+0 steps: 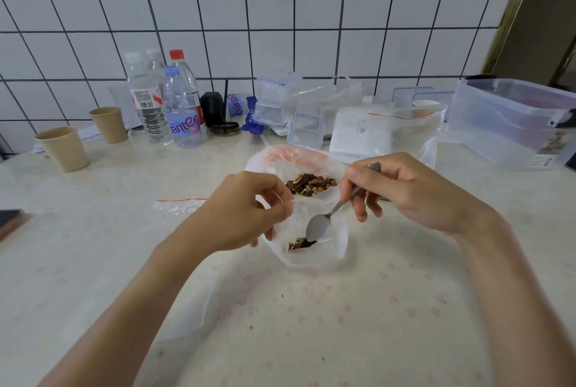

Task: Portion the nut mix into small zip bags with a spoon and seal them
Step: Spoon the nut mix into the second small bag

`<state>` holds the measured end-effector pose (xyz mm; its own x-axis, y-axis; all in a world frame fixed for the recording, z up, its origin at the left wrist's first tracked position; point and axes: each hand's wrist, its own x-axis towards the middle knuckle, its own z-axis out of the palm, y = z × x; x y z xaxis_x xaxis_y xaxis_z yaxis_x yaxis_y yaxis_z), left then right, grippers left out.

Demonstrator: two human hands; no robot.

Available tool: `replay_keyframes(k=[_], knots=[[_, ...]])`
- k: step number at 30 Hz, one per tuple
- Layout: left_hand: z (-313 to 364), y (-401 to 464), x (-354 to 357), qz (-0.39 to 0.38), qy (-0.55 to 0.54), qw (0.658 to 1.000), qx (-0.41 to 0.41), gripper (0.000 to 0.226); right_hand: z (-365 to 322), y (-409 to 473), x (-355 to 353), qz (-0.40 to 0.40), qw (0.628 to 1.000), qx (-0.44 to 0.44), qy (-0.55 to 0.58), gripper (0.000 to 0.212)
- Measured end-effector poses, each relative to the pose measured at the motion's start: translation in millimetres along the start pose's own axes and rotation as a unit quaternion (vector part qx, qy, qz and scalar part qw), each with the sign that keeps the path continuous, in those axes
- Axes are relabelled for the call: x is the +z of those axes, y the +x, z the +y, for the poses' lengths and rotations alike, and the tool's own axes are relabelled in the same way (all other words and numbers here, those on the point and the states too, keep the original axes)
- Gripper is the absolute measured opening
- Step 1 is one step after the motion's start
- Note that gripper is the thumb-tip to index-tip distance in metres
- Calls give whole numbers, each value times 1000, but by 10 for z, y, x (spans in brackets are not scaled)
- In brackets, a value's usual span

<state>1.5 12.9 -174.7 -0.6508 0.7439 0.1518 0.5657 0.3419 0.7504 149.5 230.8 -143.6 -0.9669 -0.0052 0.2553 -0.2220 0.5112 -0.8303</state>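
Head view, looking down at a pale table (93,262) with a faint pink flower print, set against a wall (280,12) of white square tiles with dark grout. A brown doorway edge shows at far right.

At centre, the left hand (246,212) pinches the rim of a small clear zip bag (314,249), fingers curled, holding its mouth open. The right hand (402,187) grips a metal spoon (321,221) by the handle; the spoon bowl is tipped down inside the bag, just above a few nuts (300,243) at the bottom. Just behind the bag lies the nut mix (311,184) in a larger open plastic bag (280,155).

Another zip bag (177,204) with a red strip lies flat to the left. Farther left stand two paper cups (64,148), and a dark flat object at the table's left edge. Along the wall stand water bottles (182,109), a small black object, clear lidded boxes (277,96), a white box (358,134), a large zip bag and a big clear tub (511,124) at right.
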Motion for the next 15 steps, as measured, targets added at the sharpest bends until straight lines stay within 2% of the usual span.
replay_keyframes(k=[5, 10, 13, 15], knots=[[-53, 24, 29, -6, 11, 1000, -25, 2, 46, 43, -14, 73, 994, -3, 76, 44], [-107, 33, 55, 12, 33, 999, -26, 7, 194, 171, 56, 200, 956, 69, 204, 40], [-120, 64, -21, 59, 27, 998, -16, 14, 299, 256, 97, 251, 928, 108, 253, 40], [-139, 104, -40, 143, 30, 989, -9, 17, 359, 298, 122, 282, 916, 128, 256, 40]])
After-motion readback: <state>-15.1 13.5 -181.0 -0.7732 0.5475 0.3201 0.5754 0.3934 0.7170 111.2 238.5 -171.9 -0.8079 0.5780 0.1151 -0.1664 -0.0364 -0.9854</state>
